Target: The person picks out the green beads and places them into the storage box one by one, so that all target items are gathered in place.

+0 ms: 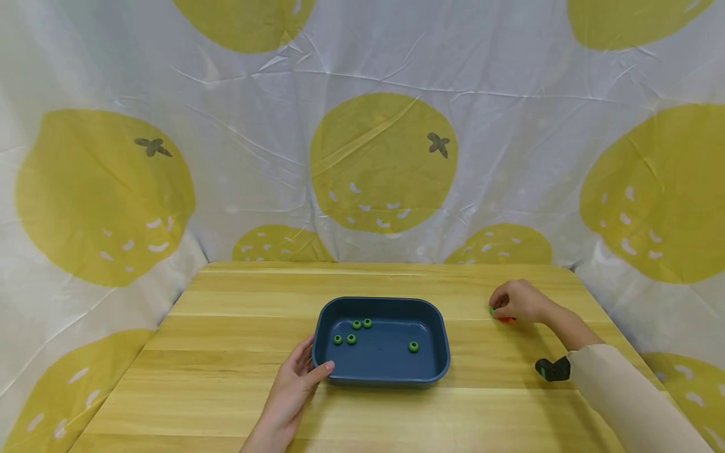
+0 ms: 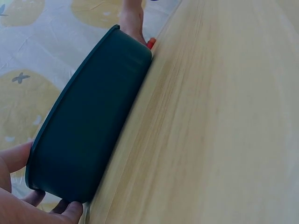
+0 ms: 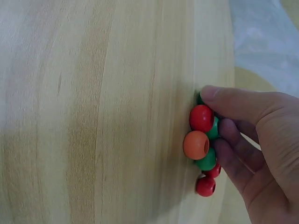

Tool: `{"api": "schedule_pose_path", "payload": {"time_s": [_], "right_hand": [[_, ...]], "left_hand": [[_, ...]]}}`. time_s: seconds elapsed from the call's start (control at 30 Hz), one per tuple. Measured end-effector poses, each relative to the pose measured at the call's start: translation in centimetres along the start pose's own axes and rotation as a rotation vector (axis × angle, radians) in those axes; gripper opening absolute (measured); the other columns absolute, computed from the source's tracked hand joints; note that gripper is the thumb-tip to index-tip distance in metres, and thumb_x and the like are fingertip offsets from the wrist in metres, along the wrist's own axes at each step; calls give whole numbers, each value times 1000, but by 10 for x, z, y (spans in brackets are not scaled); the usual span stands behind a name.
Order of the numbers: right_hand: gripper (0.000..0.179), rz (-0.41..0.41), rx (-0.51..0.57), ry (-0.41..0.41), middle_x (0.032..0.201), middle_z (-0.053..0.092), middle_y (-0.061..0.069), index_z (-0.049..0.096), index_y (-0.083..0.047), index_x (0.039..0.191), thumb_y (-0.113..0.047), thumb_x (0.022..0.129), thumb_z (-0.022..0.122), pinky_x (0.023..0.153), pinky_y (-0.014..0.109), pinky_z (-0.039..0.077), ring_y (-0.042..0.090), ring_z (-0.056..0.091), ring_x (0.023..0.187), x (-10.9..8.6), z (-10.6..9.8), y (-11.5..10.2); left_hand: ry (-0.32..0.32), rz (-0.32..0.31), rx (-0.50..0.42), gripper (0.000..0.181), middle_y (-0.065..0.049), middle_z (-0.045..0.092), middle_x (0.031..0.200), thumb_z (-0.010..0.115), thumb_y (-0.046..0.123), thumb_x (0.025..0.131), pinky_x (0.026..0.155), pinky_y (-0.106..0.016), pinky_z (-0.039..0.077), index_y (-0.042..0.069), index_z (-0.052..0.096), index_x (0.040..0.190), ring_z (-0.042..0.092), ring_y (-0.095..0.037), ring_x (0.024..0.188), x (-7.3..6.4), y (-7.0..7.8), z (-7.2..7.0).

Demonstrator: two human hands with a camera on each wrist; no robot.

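Note:
A dark blue rectangular bin [image 1: 391, 371] stands on the table with several green beads [image 1: 413, 346] on its floor. My left hand [image 1: 291, 384] grips its left end, thumb over the rim and fingers against the outer wall. Right of the bin, my right hand [image 1: 523, 303] is at a small cluster of beads. Its thumb and fingers pinch a green bead [image 3: 200, 99], mostly hidden under the thumb. Beside the fingertips lie a red bead [image 3: 202, 118], an orange bead [image 3: 195, 145], a green bead [image 3: 206, 161] and other red and green ones.
The wooden table [image 1: 226, 377] ends at a back edge in front of a white curtain [image 1: 510, 126] with yellow fruit prints. A black wrist device [image 1: 552, 369] sits at the right sleeve cuff [image 1: 595, 365].

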State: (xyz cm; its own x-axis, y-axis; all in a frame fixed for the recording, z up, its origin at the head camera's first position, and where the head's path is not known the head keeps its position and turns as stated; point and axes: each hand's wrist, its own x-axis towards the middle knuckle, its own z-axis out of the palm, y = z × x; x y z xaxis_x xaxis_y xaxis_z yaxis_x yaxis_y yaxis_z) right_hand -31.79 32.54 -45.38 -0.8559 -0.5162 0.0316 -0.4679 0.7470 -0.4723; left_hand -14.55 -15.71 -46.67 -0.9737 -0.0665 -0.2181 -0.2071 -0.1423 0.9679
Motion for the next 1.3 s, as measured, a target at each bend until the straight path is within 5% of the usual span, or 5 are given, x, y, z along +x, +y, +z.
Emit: {"api": "schedule_pose_path", "payload": {"time_s": [1.3], "right_hand": [[16,6,76,-24,100,73,0,79,-3,107,-8,94,73,74,36,56,15,66,83,19,-16,-30]], "left_hand": [[8,-15,-4,80,-26,29,163,77,3,92,116,-53,32,2,33,159,31,-43,147,-1,3,1]]}}
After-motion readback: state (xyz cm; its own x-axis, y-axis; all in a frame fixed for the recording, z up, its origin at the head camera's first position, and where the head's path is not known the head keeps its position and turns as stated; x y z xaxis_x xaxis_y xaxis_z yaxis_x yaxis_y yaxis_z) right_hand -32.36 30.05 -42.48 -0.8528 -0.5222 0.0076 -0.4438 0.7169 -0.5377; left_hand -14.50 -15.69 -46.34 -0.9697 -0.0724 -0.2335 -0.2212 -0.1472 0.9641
